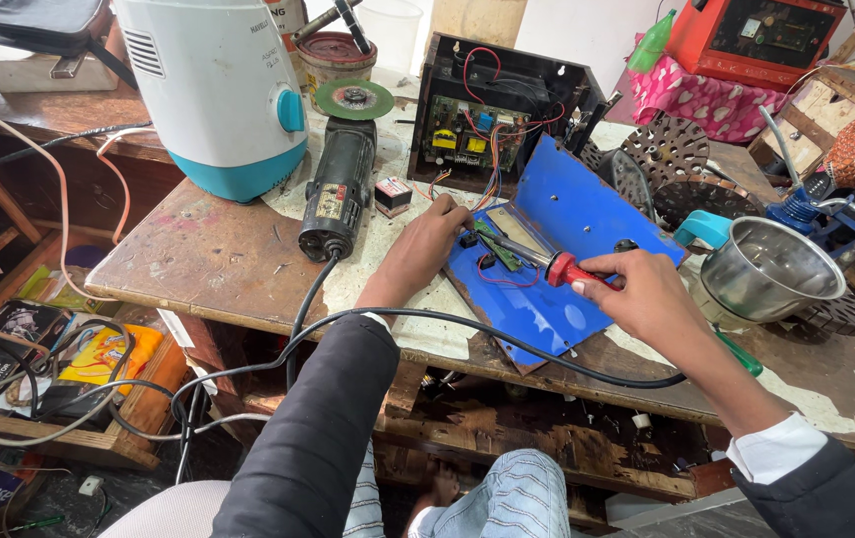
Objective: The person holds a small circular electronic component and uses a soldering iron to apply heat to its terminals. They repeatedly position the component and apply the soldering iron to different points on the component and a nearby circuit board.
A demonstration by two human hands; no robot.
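hands, red-handled soldering iron, blue metal panel

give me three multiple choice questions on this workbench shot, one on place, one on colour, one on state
1. Where does the angle grinder lie?
A. left of the blue panel
B. on the floor
C. inside the steel bowl

2. What colour is the soldering iron handle?
A. green
B. red
C. white

3. How is the right hand engaged?
A. resting empty
B. gripping the soldering iron
C. holding the bowl

Answers:
1 A, it rests on the table left of the blue panel.
2 B, the grip shows red.
3 B, its fingers wrap the handle while the left hand steadies the small circuit board.
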